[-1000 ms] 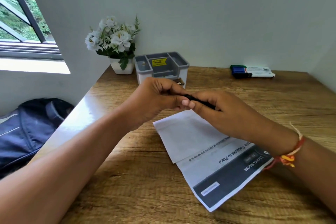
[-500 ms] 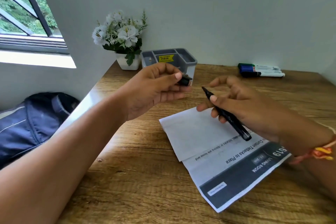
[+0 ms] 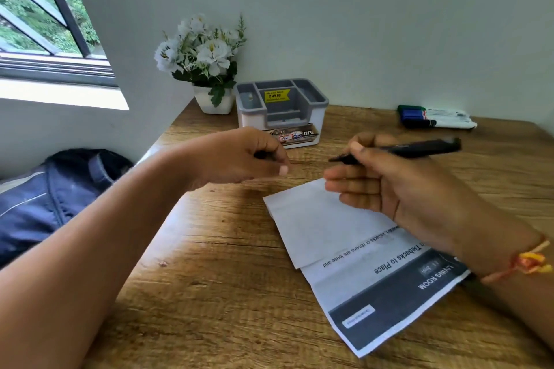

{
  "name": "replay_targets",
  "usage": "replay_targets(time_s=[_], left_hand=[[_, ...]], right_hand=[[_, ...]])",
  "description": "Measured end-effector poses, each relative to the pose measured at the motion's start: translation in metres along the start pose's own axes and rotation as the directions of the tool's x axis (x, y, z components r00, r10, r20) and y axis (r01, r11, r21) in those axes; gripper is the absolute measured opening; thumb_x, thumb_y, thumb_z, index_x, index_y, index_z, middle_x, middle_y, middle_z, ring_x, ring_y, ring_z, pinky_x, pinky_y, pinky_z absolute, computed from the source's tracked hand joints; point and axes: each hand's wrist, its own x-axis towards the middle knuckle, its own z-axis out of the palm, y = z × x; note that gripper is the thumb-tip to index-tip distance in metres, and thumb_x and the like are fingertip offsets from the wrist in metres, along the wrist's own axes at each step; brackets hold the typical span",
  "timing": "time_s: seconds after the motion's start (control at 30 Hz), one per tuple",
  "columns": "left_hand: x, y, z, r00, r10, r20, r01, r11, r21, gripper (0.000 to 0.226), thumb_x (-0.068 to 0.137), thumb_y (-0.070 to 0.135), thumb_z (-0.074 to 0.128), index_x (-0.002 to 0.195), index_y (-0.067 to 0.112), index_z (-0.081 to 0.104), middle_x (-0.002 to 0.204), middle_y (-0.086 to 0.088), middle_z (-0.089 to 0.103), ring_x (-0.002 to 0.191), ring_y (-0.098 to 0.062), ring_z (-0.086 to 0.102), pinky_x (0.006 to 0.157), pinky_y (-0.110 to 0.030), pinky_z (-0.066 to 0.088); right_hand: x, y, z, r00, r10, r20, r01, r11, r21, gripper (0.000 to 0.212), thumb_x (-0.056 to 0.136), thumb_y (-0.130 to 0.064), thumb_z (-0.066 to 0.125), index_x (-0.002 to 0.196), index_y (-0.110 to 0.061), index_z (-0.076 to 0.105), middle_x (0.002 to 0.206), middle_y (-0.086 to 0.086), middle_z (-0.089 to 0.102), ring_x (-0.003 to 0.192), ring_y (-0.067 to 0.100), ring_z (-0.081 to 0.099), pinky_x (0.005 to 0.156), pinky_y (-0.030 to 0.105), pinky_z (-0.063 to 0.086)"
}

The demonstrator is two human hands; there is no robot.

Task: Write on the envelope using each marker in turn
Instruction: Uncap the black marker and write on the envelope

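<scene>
Worktop: a brown wood-grain worktop [image 3: 224, 293] carries everything; both bare forearms reach in over its near edge.
Envelope: a white paper envelope [image 3: 359, 272] with a dark grey printed band lies flat and slanted at centre right, plain flap end pointing away.
Right: the right hand [image 3: 398, 189] hangs above the envelope, thumb and fingers gripping a slim black marker [image 3: 419, 148] near its tip — the bare tip points left, the barrel roughly level.
Left: the left hand [image 3: 239, 156] is raised just left of the envelope, fingers curled round a small black cap [image 3: 263, 155], mostly hidden.
Bag: a dark blue fabric backpack [image 3: 45, 198] sits below the worktop's left edge.
Organiser: a grey-and-white plastic desk organiser [image 3: 281, 112] stands behind the left hand.
Spares: white-barrelled markers [image 3: 437, 117] with green, blue and black caps lie together at far right, by the wall.
Corner: white flowers in a white pot [image 3: 214, 102] stand just beside the organiser.
</scene>
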Motion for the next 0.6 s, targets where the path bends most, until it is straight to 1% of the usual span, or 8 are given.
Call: replay_targets(time_s=[0.03,0.07,0.13,0.2,0.27,0.33,0.47,0.6], left_hand=[[-0.001,-0.002,-0.002,1.0,0.008,0.027,-0.01,0.998,0.068,0.01,0.087,0.031,0.075,0.096,0.029,0.073,0.062,0.017,0.048,0.056,-0.001,0.043,0.058,-0.021,0.034],[0.0,-0.003,-0.003,0.999,0.009,0.046,-0.014,0.996,0.094,0.017,0.081,0.032,0.081,0.096,0.03,0.073,0.063,0.017,0.048,0.057,-0.001,0.044,0.06,-0.023,0.035],[0.0,-0.005,-0.004,0.997,0.011,0.078,-0.022,0.991,0.135,0.023,0.074,0.033,0.086,0.093,0.031,0.074,0.065,0.016,0.051,0.059,-0.002,0.046,0.062,-0.027,0.036],[0.0,-0.006,-0.005,0.992,0.012,0.128,-0.035,0.984,0.176,0.021,0.073,0.033,0.086,0.091,0.031,0.076,0.066,0.015,0.054,0.06,-0.002,0.048,0.062,-0.025,0.038],[0.0,-0.006,-0.006,0.986,0.025,0.163,-0.05,0.988,0.148,0.019,0.073,0.029,0.087,0.09,0.03,0.076,0.067,0.012,0.055,0.062,-0.003,0.049,0.06,-0.019,0.039],[-0.001,-0.006,-0.007,0.983,0.049,0.177,-0.07,0.991,0.115,0.021,0.073,0.026,0.087,0.09,0.03,0.076,0.069,0.009,0.054,0.062,-0.005,0.049,0.057,-0.014,0.039],[-0.001,-0.005,-0.005,0.974,0.074,0.214,-0.096,0.991,0.095,0.034,0.071,0.023,0.089,0.101,0.034,0.075,0.072,0.008,0.053,0.062,-0.003,0.048,0.057,-0.012,0.038],[0.002,-0.005,0.0,0.964,0.067,0.259,-0.1,0.988,0.117,0.04,0.072,0.026,0.088,0.107,0.039,0.073,0.075,0.009,0.054,0.063,-0.003,0.049,0.06,-0.014,0.039]], right_hand=[[-0.001,0.005,0.002,0.996,-0.091,0.004,0.09,0.974,-0.208,0.012,0.099,-0.023,0.059,0.098,-0.013,0.066,0.094,0.011,0.082,0.09,0.018,0.081,0.074,0.026,0.065],[-0.002,0.01,0.004,0.978,-0.205,0.042,0.203,0.876,-0.437,0.013,0.1,-0.024,0.06,0.1,-0.013,0.067,0.096,0.005,0.082,0.092,0.01,0.079,0.077,0.021,0.062],[-0.004,0.021,0.008,0.935,-0.296,0.194,0.336,0.573,-0.748,0.01,0.093,-0.035,0.069,0.101,-0.029,0.069,0.101,-0.012,0.078,0.096,-0.006,0.072,0.079,0.011,0.054],[-0.003,0.029,0.009,0.936,-0.217,0.277,0.343,0.384,-0.857,0.032,0.079,-0.054,0.076,0.105,-0.039,0.063,0.105,-0.021,0.073,0.098,-0.01,0.065,0.077,0.008,0.051],[0.001,0.03,0.008,0.93,-0.151,0.336,0.366,0.281,-0.887,0.049,0.072,-0.066,0.074,0.112,-0.042,0.058,0.107,-0.021,0.07,0.096,-0.002,0.064,0.079,0.018,0.053],[0.003,0.026,0.0,0.92,-0.115,0.375,0.392,0.286,-0.874,0.056,0.07,-0.072,0.072,0.115,-0.043,0.057,0.111,-0.015,0.072,0.099,0.004,0.067,0.085,0.03,0.055],[0.008,0.022,-0.016,0.913,-0.067,0.404,0.389,0.449,-0.805,0.057,0.065,-0.067,0.081,0.114,-0.045,0.062,0.117,-0.003,0.073,0.112,0.02,0.069,0.095,0.049,0.055],[0.013,0.024,-0.022,0.9,-0.064,0.431,0.396,0.534,-0.747,0.055,0.063,-0.059,0.087,0.111,-0.045,0.063,0.125,-0.015,0.071,0.12,0.013,0.067,0.101,0.049,0.054]])
